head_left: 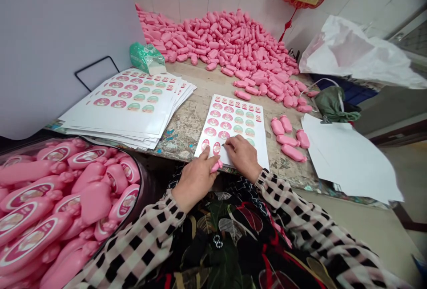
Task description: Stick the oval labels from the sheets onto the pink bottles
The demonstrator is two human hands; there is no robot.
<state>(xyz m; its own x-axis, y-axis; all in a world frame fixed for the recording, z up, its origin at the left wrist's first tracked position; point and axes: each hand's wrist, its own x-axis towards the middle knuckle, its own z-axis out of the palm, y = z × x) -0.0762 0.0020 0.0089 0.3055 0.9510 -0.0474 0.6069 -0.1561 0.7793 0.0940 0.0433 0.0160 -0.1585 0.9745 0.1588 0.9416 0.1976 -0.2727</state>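
A white sheet of oval stickers (213, 113) lies on the worktable in front of me, with pink and green ovals in rows. My left hand (196, 177) is closed around a small pink plastic bottle (216, 166); only its end shows past my fingers. The fingertips of that hand rest at the sheet's lower edge. Over the lower right of the sheet, my right hand (243, 154) is pinched, its fingertips beside a pink oval sticker (216, 147). A tiny dark tip shows at those fingers, too small to name.
Many pink bottles (233, 39) are heaped against the wall. Several loose bottles (289, 140) lie right of the sheet, near blank white paper (350, 151). A stack of sticker sheets (133, 120) is at left, below a green plastic bag (143, 55). Labelled bottles fill a dark-rimmed bag (142, 177).
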